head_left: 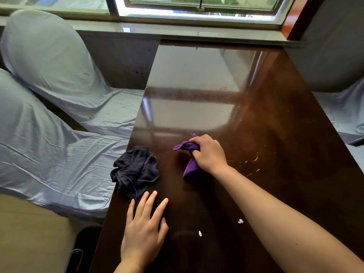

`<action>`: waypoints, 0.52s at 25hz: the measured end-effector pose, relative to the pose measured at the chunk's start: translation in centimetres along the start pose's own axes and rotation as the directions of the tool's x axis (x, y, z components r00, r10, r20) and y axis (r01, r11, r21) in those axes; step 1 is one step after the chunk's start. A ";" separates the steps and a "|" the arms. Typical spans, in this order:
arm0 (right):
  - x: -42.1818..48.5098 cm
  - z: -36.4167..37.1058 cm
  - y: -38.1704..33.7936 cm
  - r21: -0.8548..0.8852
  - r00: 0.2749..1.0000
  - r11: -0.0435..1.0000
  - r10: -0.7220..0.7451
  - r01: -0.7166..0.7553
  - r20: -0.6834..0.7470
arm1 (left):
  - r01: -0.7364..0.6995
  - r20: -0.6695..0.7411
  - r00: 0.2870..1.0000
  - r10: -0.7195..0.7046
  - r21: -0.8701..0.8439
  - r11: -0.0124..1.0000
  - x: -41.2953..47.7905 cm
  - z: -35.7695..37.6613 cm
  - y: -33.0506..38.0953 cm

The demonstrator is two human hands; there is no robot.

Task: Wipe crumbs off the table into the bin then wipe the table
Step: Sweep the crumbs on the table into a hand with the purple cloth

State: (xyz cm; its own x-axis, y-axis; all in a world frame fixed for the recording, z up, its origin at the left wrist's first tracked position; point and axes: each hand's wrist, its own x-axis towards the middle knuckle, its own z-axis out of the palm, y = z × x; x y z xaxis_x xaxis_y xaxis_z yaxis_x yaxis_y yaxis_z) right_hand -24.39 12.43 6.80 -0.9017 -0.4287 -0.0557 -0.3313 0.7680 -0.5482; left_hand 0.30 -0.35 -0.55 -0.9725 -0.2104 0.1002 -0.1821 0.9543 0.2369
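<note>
I am clenching the purple cloth [189,168] in my right hand [209,152] over the table [275,115]. My left hand [144,227] is lying flat, holding nothing. Crumbs [240,221] are sitting unswept beside my right forearm; in my judgement, sweeping them edgeward is coming next.

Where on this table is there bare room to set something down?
The table is bare from the purple cloth to the end by the window. The near end is crowded: dark towel, left hand, right hand, white crumbs.
</note>
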 end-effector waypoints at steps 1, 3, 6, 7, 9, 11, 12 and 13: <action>0.2 0.5 -0.5 -0.004 1.000 1.000 -0.011 0.011 -0.002 | 0.005 0.003 1.000 -0.005 0.008 1.000 0.0 -0.1 0.0; 0.5 1.5 -1.6 -0.026 0.999 0.999 -0.034 0.034 0.019 | 0.004 -0.001 1.000 -0.004 0.007 1.000 0.1 -0.1 0.1; 0.3 2.1 -2.4 -0.138 0.998 0.990 0.018 -0.011 0.054 | -0.010 -0.022 1.000 0.010 0.003 1.000 0.0 -0.1 -0.1; 0.1 2.2 -2.8 -0.222 1.000 0.975 0.016 -0.016 0.000 | -0.013 -0.027 1.000 0.013 0.001 1.000 0.0 -0.1 -0.1; -0.5 3.1 -4.7 -0.352 0.985 0.931 -0.136 0.092 -0.102 | -0.018 -0.042 0.999 0.018 0.003 1.000 0.1 -0.1 -0.2; -1.2 5.5 -7.8 -0.314 0.950 0.900 -0.313 0.302 0.014 | -0.034 -0.068 0.997 0.035 0.008 0.999 0.1 0.0 -0.3; -1.6 7.0 -9.3 -0.252 0.929 0.895 -0.342 0.368 0.142 | -0.041 -0.093 0.995 0.041 0.000 0.999 0.2 0.2 -0.3; -1.8 8.5 -10.5 -0.200 0.909 0.904 -0.321 0.377 0.264 | -0.046 -0.124 0.991 0.044 -0.012 0.999 0.2 0.4 -0.4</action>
State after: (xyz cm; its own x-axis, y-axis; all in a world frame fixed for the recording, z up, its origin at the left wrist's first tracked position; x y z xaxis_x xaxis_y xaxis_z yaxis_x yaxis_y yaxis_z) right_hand -16.92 1.12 5.58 -0.6401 -0.7624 -0.0952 -0.6953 0.6276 -0.3502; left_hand 0.10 -0.70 -0.98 -0.9540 -0.1931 0.2292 -0.1358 0.9602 0.2440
